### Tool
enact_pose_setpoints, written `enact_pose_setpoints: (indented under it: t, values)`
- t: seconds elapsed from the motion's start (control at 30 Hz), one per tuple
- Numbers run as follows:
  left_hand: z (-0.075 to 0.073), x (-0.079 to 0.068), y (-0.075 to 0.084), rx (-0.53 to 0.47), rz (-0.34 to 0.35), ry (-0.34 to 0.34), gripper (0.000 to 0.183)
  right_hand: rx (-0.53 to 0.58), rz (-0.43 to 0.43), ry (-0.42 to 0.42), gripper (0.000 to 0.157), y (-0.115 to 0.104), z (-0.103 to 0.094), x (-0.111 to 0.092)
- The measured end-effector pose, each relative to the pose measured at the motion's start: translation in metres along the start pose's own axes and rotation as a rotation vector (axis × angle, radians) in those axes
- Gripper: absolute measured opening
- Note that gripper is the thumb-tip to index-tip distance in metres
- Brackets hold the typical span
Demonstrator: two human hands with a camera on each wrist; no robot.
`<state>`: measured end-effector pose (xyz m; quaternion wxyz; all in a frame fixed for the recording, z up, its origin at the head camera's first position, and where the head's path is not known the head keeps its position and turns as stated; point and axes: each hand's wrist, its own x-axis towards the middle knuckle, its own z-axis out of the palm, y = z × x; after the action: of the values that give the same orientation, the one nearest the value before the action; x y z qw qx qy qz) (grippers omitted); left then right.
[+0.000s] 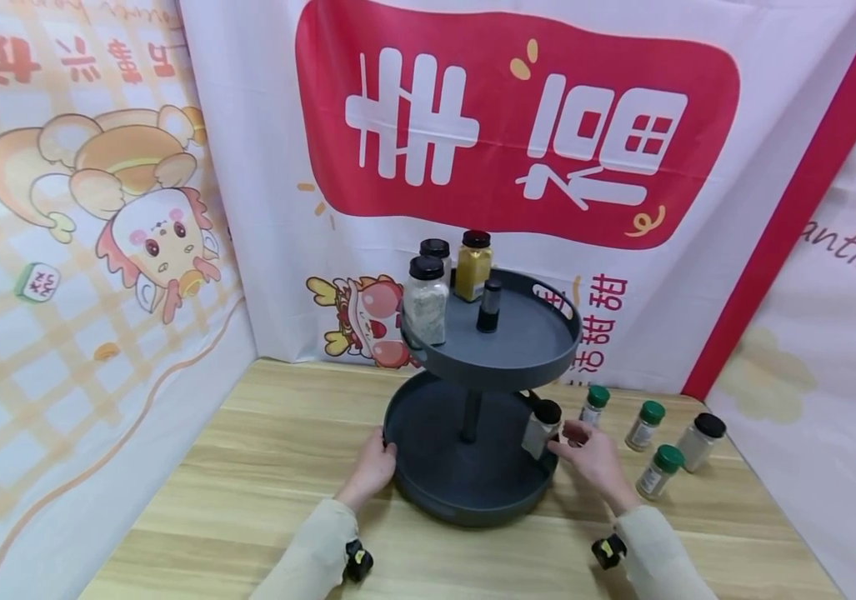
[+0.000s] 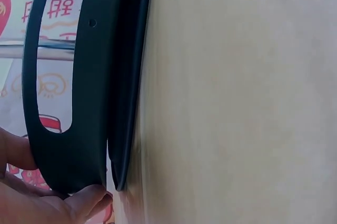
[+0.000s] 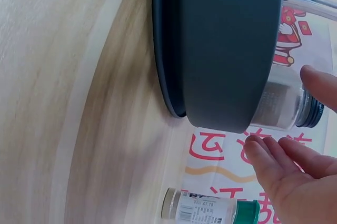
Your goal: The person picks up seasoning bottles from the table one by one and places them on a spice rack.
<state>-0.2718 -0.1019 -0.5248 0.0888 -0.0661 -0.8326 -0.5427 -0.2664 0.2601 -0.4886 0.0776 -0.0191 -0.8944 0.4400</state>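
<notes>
Plainly, the left hand (image 1: 373, 467) gripped the left side of the lower tray (image 1: 465, 510) of a dark two-tier stand (image 1: 470, 417), thumb and fingers closed on either side of its wall. The stand stood around the middle of the wooden table (image 1: 225, 467), well apart from the table's left edge.

Above, at the left side of the upper tray (image 1: 491, 379), stood a jar of whitish contents (image 1: 428, 312) with a black lid, and just behind it another black-lidded jar (image 1: 437, 252), partly hidden. Next to the right came a jar of yellow contents (image 1: 473, 273), then a small dark-ended bottle (image 1: 488, 310), nearer the tray's middle.

Below, a clear black-lidded jar (image 1: 538, 437) stood inside the lower tray against its right wall, on the inner side of the right hand (image 1: 591, 460) and across the tray from the left. The right hand was open, thumb beside the jar's lid and fingers extended near the tray wall; whether the thumb touched the lid could not be told.

Behind that hand stood a green-capped bottle (image 1: 594, 406); farther right were a second green-capped bottle (image 1: 645, 427), a third green-capped bottle (image 1: 659, 473) nearer the front, and a wider black-lidded jar (image 1: 699, 446) near the table's right edge.
</notes>
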Motion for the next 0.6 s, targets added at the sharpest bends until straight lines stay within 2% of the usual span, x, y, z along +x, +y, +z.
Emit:
enact_pose_setpoints:
  t: [0.13,0.3,0.4,0.6]
  values:
    - [0.004,-0.003,0.000,0.000,0.041,0.021,0.020,-0.027,-0.003,-0.002,0.053,0.002,-0.004,-0.002]
    - [0.006,-0.005,0.003,-0.018,0.041,0.006,0.031,-0.041,-0.022,0.007,0.044,0.001,-0.011,-0.004]
    - [0.005,-0.005,0.006,-0.024,0.016,-0.014,0.035,-0.063,-0.029,0.012,0.043,-0.001,-0.017,-0.004]
    - [0.001,-0.001,0.009,-0.059,-0.082,-0.042,0.029,-0.135,-0.083,0.042,0.037,-0.003,-0.033,-0.003]
